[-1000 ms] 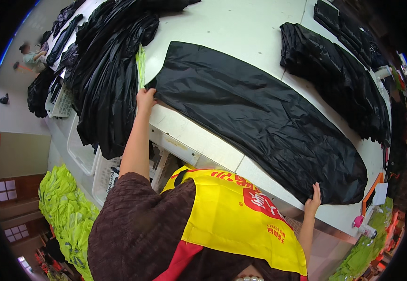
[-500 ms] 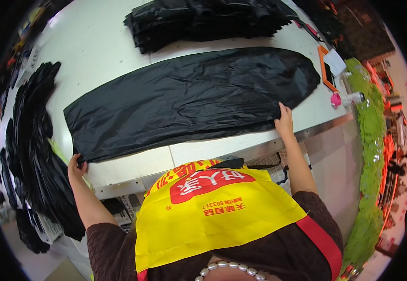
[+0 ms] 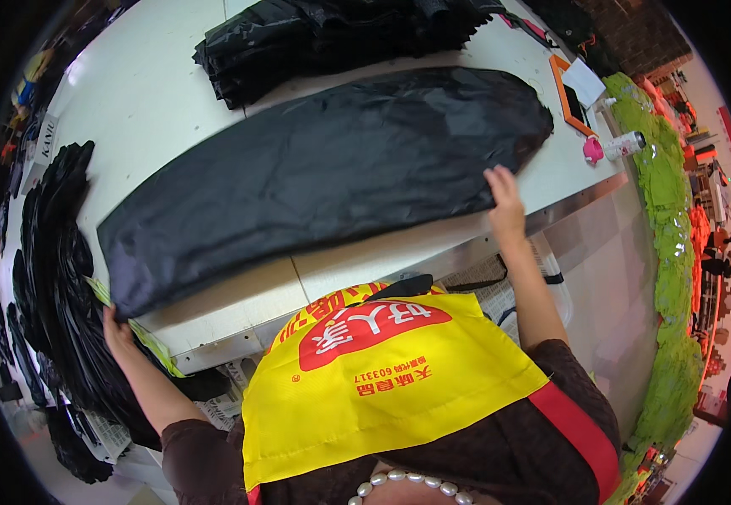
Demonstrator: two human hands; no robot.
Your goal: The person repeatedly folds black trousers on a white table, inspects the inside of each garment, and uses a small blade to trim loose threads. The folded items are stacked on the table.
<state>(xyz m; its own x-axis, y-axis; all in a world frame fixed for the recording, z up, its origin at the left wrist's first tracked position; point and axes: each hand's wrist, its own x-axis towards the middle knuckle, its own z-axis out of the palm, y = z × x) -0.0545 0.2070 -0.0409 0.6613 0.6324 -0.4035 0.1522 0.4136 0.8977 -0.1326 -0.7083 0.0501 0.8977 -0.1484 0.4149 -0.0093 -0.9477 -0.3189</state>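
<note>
While a long black fabric piece (image 3: 323,181) is lying flat across the white table (image 3: 146,93), the left hand (image 3: 117,328) is gripping its near-left corner and the right hand (image 3: 504,202) is pinching its near-right edge, beside a black stack (image 3: 323,38).

Bare table (image 3: 155,101) (left) open; folded black stack (image 3: 332,34) blocks beyond.

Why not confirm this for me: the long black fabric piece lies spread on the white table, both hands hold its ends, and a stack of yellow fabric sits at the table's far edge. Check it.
One thing is wrong: the stack at the far edge is black, not yellow, as the head view shows. The rest stands: the long black fabric piece lies spread on the white table, the left hand at one end and the right hand at the other.
</note>
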